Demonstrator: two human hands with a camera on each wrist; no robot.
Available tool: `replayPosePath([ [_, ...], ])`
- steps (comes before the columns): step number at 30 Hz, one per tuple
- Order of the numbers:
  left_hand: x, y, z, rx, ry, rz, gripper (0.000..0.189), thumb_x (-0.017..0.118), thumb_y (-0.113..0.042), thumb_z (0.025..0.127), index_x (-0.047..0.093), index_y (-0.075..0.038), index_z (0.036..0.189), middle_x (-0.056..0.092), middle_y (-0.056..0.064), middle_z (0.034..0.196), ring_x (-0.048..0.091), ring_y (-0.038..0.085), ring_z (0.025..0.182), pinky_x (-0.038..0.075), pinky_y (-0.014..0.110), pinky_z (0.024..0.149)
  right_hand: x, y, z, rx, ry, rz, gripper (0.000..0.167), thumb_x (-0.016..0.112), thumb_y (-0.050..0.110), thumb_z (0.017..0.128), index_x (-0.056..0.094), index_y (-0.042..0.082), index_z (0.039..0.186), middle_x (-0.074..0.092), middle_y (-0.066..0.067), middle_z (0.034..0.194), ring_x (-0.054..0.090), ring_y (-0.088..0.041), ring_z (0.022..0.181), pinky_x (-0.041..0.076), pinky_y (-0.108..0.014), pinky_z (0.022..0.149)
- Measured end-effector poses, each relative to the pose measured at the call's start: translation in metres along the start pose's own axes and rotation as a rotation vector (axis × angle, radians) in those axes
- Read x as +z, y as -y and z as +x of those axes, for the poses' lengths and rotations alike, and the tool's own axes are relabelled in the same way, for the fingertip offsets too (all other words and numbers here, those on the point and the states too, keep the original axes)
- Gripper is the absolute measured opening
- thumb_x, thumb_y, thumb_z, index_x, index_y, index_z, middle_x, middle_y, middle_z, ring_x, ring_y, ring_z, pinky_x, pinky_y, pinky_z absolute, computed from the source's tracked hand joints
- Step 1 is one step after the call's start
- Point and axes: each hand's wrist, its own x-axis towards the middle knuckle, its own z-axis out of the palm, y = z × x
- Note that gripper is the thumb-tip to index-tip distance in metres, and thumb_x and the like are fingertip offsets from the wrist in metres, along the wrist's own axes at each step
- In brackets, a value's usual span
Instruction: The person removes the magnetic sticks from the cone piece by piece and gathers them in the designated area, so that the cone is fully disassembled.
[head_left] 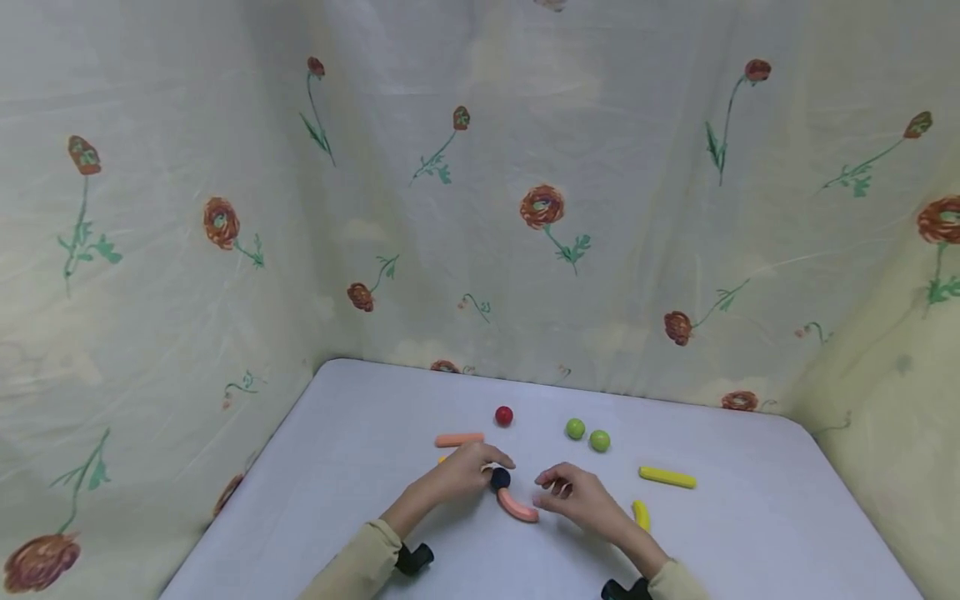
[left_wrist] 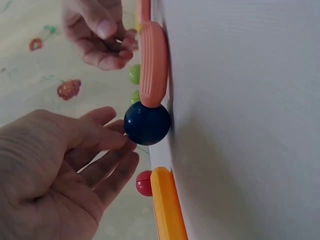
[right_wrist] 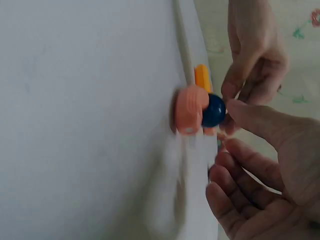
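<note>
A dark blue ball (head_left: 500, 478) sits against one end of a curved pink piece (head_left: 517, 507) on the white table. My left hand (head_left: 467, 468) is right beside the ball, its fingertips at the ball's edge; in the left wrist view the fingers (left_wrist: 117, 175) are loosely spread and not wrapped round it. To the right of the curved piece, my right hand (head_left: 576, 493) hovers with relaxed fingers and nothing between them. An orange-yellow stick (left_wrist: 167, 205) lies near the left hand, mostly hidden by it in the head view.
Behind the hands lie a straight pink stick (head_left: 459, 439), a red ball (head_left: 504, 416) and two green balls (head_left: 575, 428). At the right are a straight yellow stick (head_left: 667, 477) and a curved yellow piece (head_left: 641, 515), partly behind the right hand. Flowered cloth (head_left: 480, 250) encloses the table (head_left: 780, 500).
</note>
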Motion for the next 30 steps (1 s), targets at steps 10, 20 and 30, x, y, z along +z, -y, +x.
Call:
replayPosePath([
  [10,0.001,0.005,-0.001,-0.002,0.024,-0.009,0.035,0.061,0.011,0.078,0.075,-0.008,0.104,0.074,-0.001,0.103,0.065,0.005,0.103,0.052,0.020,0.084,0.019,0.001,-0.006,-0.047,0.116,0.000,0.016,0.074,0.015,0.084,0.070,0.011,0.099,0.065,0.004,0.091,0.054,-0.002,0.076,0.047,-0.019,0.066],
  [20,0.000,-0.005,-0.003,-0.044,0.139,-0.123,0.017,0.077,-0.009,0.081,0.074,-0.012,0.098,0.070,-0.006,0.092,0.062,0.000,0.080,0.050,0.014,0.071,0.003,-0.011,-0.002,0.024,0.021,-0.102,0.017,0.067,0.004,0.085,0.072,0.014,0.098,0.062,0.002,0.094,0.055,-0.008,0.084,0.047,-0.021,0.071],
  [30,0.026,-0.018,-0.001,0.000,0.167,-0.189,0.017,0.079,-0.023,0.079,0.072,-0.016,0.093,0.064,-0.013,0.076,0.055,-0.001,0.067,0.049,0.015,0.065,0.002,-0.016,0.002,0.076,-0.079,-0.090,0.023,0.063,-0.001,0.086,0.073,0.016,0.097,0.062,0.002,0.096,0.057,-0.011,0.090,0.050,-0.029,0.080],
])
